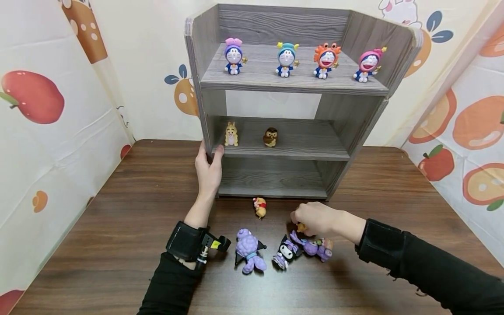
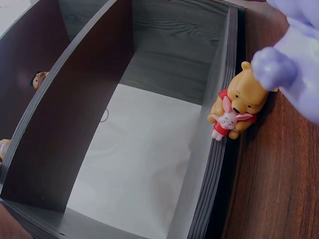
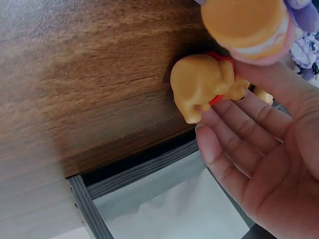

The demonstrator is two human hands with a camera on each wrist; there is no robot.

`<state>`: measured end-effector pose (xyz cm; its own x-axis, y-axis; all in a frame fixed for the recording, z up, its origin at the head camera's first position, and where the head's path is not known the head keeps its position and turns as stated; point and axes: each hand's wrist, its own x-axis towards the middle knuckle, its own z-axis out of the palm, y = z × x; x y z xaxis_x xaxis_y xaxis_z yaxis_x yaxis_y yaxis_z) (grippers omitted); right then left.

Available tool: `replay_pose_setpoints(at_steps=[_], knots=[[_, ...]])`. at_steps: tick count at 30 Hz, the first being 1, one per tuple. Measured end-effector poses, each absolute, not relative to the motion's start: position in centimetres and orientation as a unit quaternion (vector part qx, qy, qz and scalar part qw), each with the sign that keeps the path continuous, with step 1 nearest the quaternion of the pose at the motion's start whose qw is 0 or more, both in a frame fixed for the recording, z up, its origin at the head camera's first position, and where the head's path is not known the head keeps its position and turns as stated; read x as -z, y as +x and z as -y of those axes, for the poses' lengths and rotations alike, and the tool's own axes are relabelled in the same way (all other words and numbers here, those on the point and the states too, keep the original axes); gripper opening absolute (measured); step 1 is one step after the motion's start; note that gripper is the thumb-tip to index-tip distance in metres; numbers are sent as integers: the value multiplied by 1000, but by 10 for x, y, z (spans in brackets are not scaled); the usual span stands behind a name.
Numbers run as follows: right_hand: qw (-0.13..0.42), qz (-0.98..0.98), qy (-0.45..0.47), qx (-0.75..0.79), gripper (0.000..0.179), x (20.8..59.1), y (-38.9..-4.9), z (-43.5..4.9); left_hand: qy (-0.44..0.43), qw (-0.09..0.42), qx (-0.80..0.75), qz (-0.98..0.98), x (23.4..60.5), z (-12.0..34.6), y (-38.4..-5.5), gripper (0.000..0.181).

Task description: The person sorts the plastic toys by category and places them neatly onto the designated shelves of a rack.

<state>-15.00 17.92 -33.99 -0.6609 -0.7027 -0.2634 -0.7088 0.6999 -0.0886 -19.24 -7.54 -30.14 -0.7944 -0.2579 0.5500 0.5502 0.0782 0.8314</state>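
My left hand (image 1: 208,173) grips the left side panel of a grey wooden shelf unit (image 1: 287,87), thumb on its front edge. Low over the table, my right hand (image 1: 316,217) has its thumb and fingers about a yellow bear figurine (image 3: 202,82) with a red shirt, mostly hidden in the head view. Another yellow bear figurine (image 1: 260,208), hugging a small pink piglet in the left wrist view, lies by the shelf's bottom front edge. Nearer the person are a purple plush-like figurine (image 1: 247,249), a black-hooded figurine (image 1: 285,253) and a second purple figurine (image 1: 311,248).
Several blue-suited cat figurines (image 1: 286,59) stand along the top board. A yellow rabbit figurine (image 1: 231,134) and a brown owl figurine (image 1: 270,137) occupy the middle board. An orange-bottomed figurine (image 3: 244,25) lies close beside the right hand. Fruit-print cloth (image 1: 149,52) hangs behind the brown table (image 1: 157,188).
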Motion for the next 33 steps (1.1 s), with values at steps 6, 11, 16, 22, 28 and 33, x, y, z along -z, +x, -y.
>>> replay_pose_setpoints(at_steps=[6,11,16,22,28,33], knots=[[137,-907,-395,51,18,341,-153,-185,-111,305,669,669,302,75,-192,40],[120,-897,-396,151,17,343,-161,-195,-117,308,670,665,303,75,-193,40],[78,-888,-389,233,22,350,-164,-205,-112,310,668,667,303,76,-194,39],[71,-889,-348,290,24,355,-162,-214,-109,309,666,669,302,76,-193,39],[56,-893,-361,263,25,358,-159,-220,-111,311,667,667,302,75,-193,39],[23,-889,-409,205,28,356,-157,-221,-115,311,670,665,302,75,-194,39]])
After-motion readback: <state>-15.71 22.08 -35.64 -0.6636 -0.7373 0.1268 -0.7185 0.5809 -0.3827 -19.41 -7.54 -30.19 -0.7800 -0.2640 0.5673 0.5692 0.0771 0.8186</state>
